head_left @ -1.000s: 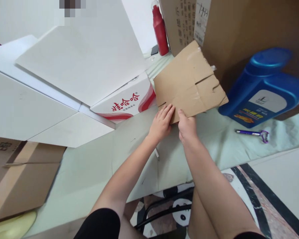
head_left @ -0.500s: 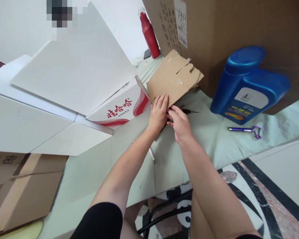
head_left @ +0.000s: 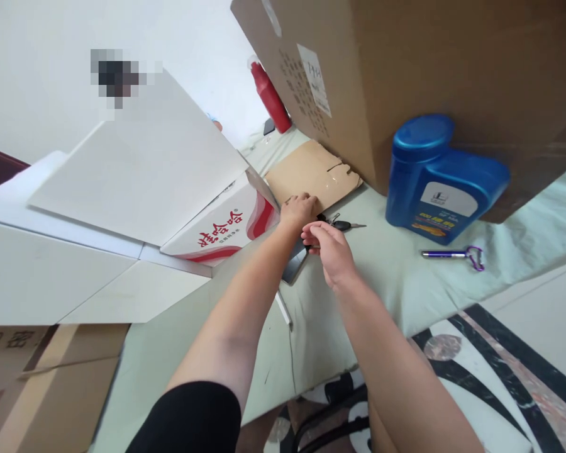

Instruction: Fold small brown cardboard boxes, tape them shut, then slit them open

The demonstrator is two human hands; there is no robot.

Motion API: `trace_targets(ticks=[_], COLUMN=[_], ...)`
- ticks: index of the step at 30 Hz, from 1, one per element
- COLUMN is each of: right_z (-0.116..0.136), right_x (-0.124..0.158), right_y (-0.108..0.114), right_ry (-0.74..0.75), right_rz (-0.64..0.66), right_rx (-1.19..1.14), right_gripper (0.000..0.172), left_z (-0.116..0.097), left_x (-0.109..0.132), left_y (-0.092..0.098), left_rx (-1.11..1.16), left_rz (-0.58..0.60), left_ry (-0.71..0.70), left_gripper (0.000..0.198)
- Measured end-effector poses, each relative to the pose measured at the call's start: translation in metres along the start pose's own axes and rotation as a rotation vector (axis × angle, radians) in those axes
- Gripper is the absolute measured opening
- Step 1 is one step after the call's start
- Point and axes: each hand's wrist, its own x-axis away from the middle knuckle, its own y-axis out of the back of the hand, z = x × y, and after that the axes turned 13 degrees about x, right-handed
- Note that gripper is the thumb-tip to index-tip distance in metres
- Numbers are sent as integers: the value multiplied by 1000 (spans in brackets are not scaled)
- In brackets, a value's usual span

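A flat piece of brown cardboard (head_left: 306, 170) with a torn far edge lies on the pale green cloth. On its near edge rests my left hand (head_left: 300, 207), fingers laid over the board and partly bent. Just to the right and nearer me, my right hand (head_left: 331, 246) has its fingers curled together. Something small and dark shows at its fingertips, too hidden to name. A dark phone (head_left: 294, 267) lies partly under my hands. Beside my right hand are keys (head_left: 343, 225) with a black head. A thin white stick (head_left: 283, 309) lies under my left forearm.
A blue oil jug (head_left: 446, 182) stands at the right before a large cardboard box (head_left: 311, 75). Near it lies a purple pen-like thing with a clip (head_left: 446, 255). A red bottle (head_left: 271, 97) stands behind. To the left are a white-and-red carton (head_left: 221, 229) and white panels (head_left: 136, 157).
The cardboard has come down from a raised tilt to lie flatter. More of the phone and keys shows. My right hand has drawn slightly away from the board, and the camera view has shifted.
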Motion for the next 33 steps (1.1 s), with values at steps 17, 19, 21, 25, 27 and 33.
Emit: trace_targets(ticks=[17, 19, 21, 25, 27, 33], right_z=[-26, -43, -65, -115, -140, -198], right_x=[14, 24, 40, 90, 117, 150], right_y=[-28, -44, -62, -89, -91, -65], right_ry=[52, 63, 80, 175, 272, 1024], right_rz=[152, 214, 292, 488, 613, 850], right_rx=[229, 318, 426, 693, 814, 1461], right_gripper=[30, 29, 29, 24, 17, 36], left_z=[77, 105, 132, 177, 195, 243], left_x=[213, 256, 296, 376, 415, 522], left_y=[19, 17, 14, 9, 8, 31], left_rx=[240, 230, 210, 173, 159, 114], left_rz=[-178, -207, -238, -278, -299, -383], left_ry=[83, 173, 264, 411, 463, 591], left_gripper=[22, 22, 23, 27, 30, 40])
